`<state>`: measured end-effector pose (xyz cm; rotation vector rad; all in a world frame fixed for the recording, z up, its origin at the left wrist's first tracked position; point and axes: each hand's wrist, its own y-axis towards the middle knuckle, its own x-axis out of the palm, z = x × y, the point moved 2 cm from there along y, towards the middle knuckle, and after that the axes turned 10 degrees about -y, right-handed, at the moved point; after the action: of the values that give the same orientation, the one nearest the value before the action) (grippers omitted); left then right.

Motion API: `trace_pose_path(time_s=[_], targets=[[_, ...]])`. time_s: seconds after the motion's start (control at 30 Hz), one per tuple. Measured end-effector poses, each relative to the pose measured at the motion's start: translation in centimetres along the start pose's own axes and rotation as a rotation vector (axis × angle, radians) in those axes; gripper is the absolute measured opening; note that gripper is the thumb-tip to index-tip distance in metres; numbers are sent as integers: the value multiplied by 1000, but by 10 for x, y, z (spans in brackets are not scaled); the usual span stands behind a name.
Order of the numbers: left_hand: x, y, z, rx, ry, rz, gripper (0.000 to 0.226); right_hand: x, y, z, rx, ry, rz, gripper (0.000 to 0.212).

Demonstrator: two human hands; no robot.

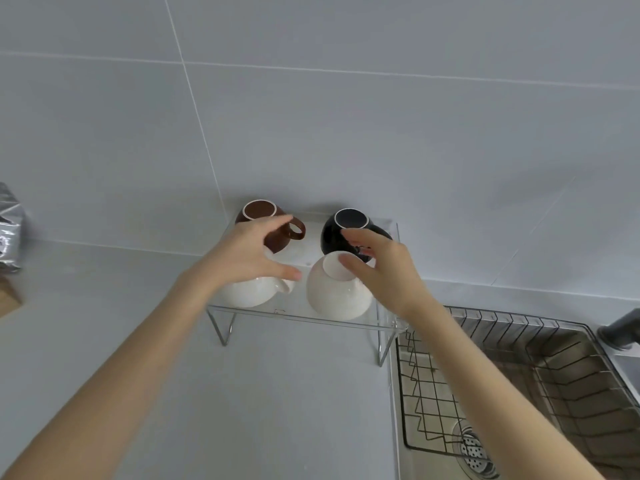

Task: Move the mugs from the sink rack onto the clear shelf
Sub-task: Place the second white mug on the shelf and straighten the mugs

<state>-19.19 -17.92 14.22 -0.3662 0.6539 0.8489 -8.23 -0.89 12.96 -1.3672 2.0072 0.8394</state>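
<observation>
Several mugs stand upside down on the clear shelf (304, 317): a brown mug (277, 233) at back left, a black mug (337, 233) at back right, a white mug (249, 292) at front left and another white mug (336, 296) at front right. My left hand (249, 251) hovers over the left white mug with fingers spread and holds nothing. My right hand (381, 268) hangs over the right white mug, fingers apart, fingertips near its base. The wire sink rack (519, 358) at the lower right holds no mugs.
The shelf stands on thin metal legs on a grey counter against a tiled wall. The steel sink with its drain (474, 452) lies under the rack. A dark faucet (620, 332) is at the right edge. A silver foil bag (10, 230) sits at the far left.
</observation>
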Motion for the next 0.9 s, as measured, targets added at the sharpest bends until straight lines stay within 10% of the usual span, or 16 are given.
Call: trace_pose_path(time_s=[0.27, 0.9], targets=[[-23, -18, -58, -163, -75, -2, 117, 86, 13, -45, -84, -210, -128, 33], [-18, -26, -65, -123, -99, 228, 76, 94, 49, -36, -43, -218, -154, 15]])
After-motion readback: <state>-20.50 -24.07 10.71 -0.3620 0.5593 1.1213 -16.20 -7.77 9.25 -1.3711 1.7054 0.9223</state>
